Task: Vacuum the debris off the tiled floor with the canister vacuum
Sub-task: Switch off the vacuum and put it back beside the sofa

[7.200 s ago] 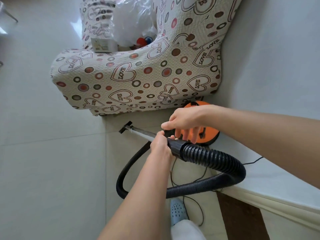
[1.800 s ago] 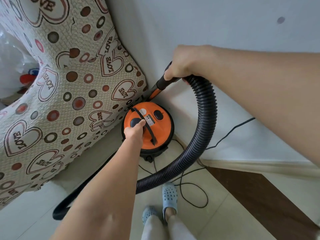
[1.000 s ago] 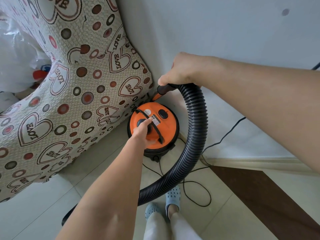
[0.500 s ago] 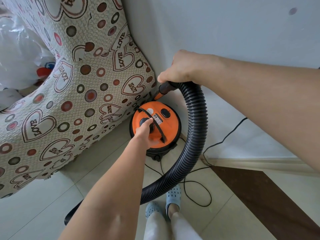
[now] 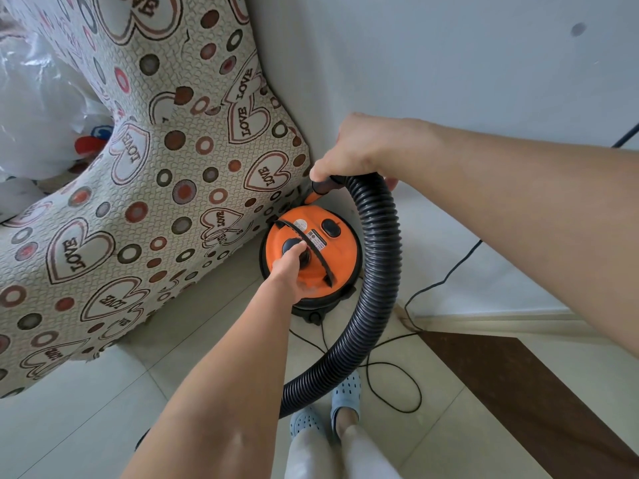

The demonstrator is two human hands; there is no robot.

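The orange canister vacuum [image 5: 333, 252] stands on the tiled floor [image 5: 86, 426] in the corner between wall and sofa. My left hand [image 5: 287, 267] reaches down onto its lid, and the fingertips press the round black button [image 5: 291, 244] beside the black carry strap. My right hand [image 5: 359, 150] grips the black end of the hose [image 5: 325, 185] above the canister. From that hand the ribbed black hose [image 5: 380, 257] loops down and round to the left under my left forearm. No debris shows on the visible tiles.
A sofa with a heart-and-dot cover [image 5: 155, 188] crowds the canister's left side, with white plastic bags [image 5: 38, 108] on it. The white wall [image 5: 449, 81] is right behind. A thin black cord [image 5: 390, 385] coils on the floor near my feet in blue clogs [image 5: 345, 392].
Since 7.2 s ago my left hand has left the wand and gone onto the canister's button. Over the last second both hands stay put and only the view drifts slightly.
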